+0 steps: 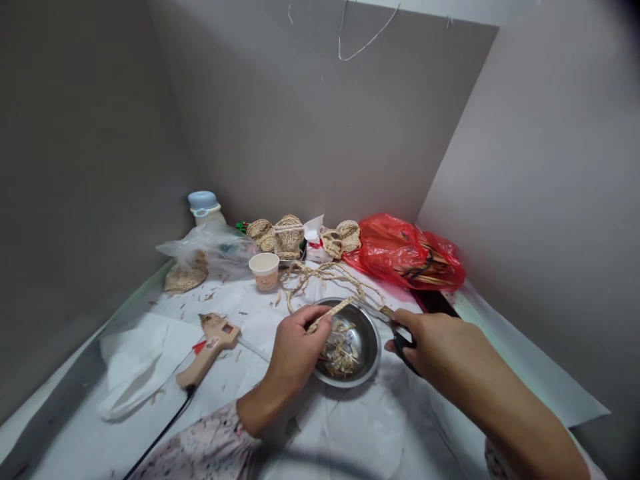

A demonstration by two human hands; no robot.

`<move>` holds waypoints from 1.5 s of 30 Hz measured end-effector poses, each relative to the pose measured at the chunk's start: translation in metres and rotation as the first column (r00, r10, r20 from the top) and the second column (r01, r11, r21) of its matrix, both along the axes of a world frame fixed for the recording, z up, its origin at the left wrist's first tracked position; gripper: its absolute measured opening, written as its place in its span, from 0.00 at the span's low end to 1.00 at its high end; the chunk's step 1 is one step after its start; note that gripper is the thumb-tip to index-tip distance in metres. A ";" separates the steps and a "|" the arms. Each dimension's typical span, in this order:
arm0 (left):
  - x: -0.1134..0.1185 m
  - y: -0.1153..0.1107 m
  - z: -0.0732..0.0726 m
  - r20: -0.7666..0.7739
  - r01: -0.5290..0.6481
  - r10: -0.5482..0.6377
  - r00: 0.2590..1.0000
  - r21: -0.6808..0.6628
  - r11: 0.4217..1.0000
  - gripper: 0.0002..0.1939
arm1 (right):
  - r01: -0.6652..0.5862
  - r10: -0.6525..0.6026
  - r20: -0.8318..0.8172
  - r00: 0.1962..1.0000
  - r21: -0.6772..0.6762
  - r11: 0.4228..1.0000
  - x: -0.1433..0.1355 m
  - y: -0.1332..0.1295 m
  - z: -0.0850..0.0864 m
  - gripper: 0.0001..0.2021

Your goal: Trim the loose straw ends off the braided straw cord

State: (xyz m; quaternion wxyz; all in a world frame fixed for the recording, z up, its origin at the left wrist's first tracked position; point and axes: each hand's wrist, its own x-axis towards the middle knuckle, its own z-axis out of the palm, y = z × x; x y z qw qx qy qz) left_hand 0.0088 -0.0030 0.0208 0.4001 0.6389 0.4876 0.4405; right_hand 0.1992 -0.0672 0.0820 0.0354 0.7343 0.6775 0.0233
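My left hand [299, 337] pinches one end of a braided straw cord [336, 311] above a steel bowl [371, 353]. Black-handled scissors [403, 341] are gripped in my right hand [430, 337], at the bowl's right side. Their blades point left toward the cord near the bowl's far rim; whether they touch it I cannot tell. Straw clippings [343, 353] lie in the bowl. Behind it, the rest of the cord is heaped in loose loops on the white table cover.
A hot glue gun [213, 347] with a black cable lies left, near crumpled white paper [135, 360]. A paper cup [265, 270], woven straw pieces [289, 238], a clear plastic bag [215, 243], a blue-lidded bottle [204, 205] and a red plastic bag [400, 250] stand behind. Grey partitions surround the table.
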 end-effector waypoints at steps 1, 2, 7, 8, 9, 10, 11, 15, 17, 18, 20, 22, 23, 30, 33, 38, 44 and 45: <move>0.000 0.000 0.000 -0.002 -0.001 0.001 1.000 0.002 1.000 0.12 | 0.008 -0.008 0.006 1.000 -0.004 1.000 0.002 -0.001 0.000 0.12; 0.000 0.000 0.001 -0.003 -0.001 0.001 1.000 0.002 1.000 0.12 | 0.015 -0.015 0.012 1.000 -0.012 1.000 0.003 -0.001 0.000 0.12; 0.000 0.000 0.000 -0.010 -0.005 0.005 1.000 -0.002 1.000 0.12 | -0.003 0.003 -0.013 1.000 -0.032 0.999 0.002 -0.002 -0.001 0.12; 0.000 0.000 0.000 -0.010 -0.007 0.007 1.000 -0.002 1.000 0.12 | -0.009 0.009 -0.021 1.000 -0.026 1.000 0.001 -0.001 -0.001 0.12; 0.000 0.000 0.000 -0.009 -0.009 0.009 1.000 -0.001 1.000 0.12 | -0.012 0.012 -0.028 1.000 -0.018 1.000 0.001 -0.001 -0.002 0.12; 0.000 0.000 0.000 -0.005 -0.008 0.008 1.000 -0.001 1.000 0.12 | -0.014 0.013 -0.033 0.999 -0.010 1.000 0.000 0.000 -0.003 0.12; 0.000 0.000 0.000 -0.001 -0.004 0.004 1.000 0.000 1.000 0.12 | -0.016 0.016 -0.037 0.999 -0.004 1.000 0.000 0.000 -0.004 0.12; 0.000 0.000 -0.002 0.008 0.005 -0.005 1.000 0.001 1.000 0.12 | -0.033 0.033 -0.036 0.999 -0.002 0.999 -0.002 0.002 -0.006 0.11; -0.001 -0.001 -0.002 0.007 0.004 -0.004 1.000 0.001 1.000 0.12 | -0.035 0.035 -0.027 0.999 -0.001 0.999 -0.004 0.002 -0.007 0.10; -0.001 -0.001 -0.002 0.007 0.001 -0.001 1.000 0.000 1.000 0.12 | -0.035 0.035 -0.022 0.999 -0.001 0.999 -0.005 0.002 -0.007 0.10; -0.001 -0.002 -0.002 0.006 -0.005 0.005 1.000 -0.002 1.000 0.12 | -0.040 0.040 -0.013 0.999 -0.003 0.999 -0.006 0.003 -0.007 0.10; -0.001 -0.002 -0.001 0.004 -0.009 0.009 1.000 -0.003 1.000 0.12 | -0.037 0.037 -0.006 0.999 -0.012 0.999 -0.007 0.003 -0.007 0.10; -0.001 -0.002 -0.001 0.004 -0.008 0.008 1.000 -0.001 1.000 0.12 | -0.034 0.034 -0.003 0.999 -0.019 0.999 -0.007 0.004 -0.007 0.10; -0.002 0.002 -0.004 0.027 -0.028 0.028 0.999 0.016 0.999 0.11 | -0.045 0.045 -0.015 0.999 -0.046 0.998 -0.005 0.006 -0.007 0.10; -0.002 0.002 -0.003 0.040 -0.033 0.032 0.999 0.018 0.999 0.11 | -0.051 0.050 -0.016 0.999 -0.050 0.997 -0.004 0.006 -0.007 0.10; -0.004 0.002 -0.001 0.062 -0.036 0.036 0.997 0.011 0.999 0.11 | -0.063 0.062 -0.025 0.998 -0.023 0.998 -0.003 0.005 -0.007 0.09; -0.004 0.003 -0.002 0.105 -0.044 0.044 0.993 -0.004 0.999 0.11 | -0.097 0.097 -0.036 0.995 0.024 0.995 -0.001 0.004 -0.009 0.07; -0.004 0.003 -0.002 0.111 -0.043 0.043 0.993 -0.010 0.999 0.11 | -0.097 0.098 -0.038 0.994 0.023 0.995 -0.001 0.004 -0.008 0.07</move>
